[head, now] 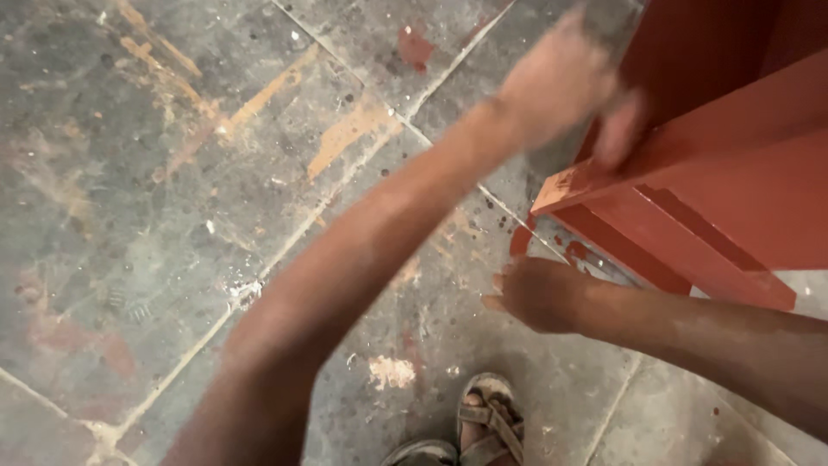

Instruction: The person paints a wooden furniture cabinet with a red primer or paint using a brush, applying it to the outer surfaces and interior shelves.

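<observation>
The head view looks down at a red-brown painted wooden structure of flat boards and square legs (733, 164) standing at the right edge of the picture on a stained grey stone-tile floor (155, 198). Its paint is even and matt, apart from one bare, pale corner on the lowest board end, and red paint spots mark the floor beside it. The left hand (565, 82), blurred, is at the upper part of the structure, its fingers loosely curled with the thumb against the edge of a slanting board; whether it grips anything cannot be told. The right hand (539, 293) hangs low, just beside the foot of the structure, fingers curled in to a loose fist with nothing visibly held. Below, a foot in a worn grey strap sandal (487, 418) stands on the floor.
</observation>
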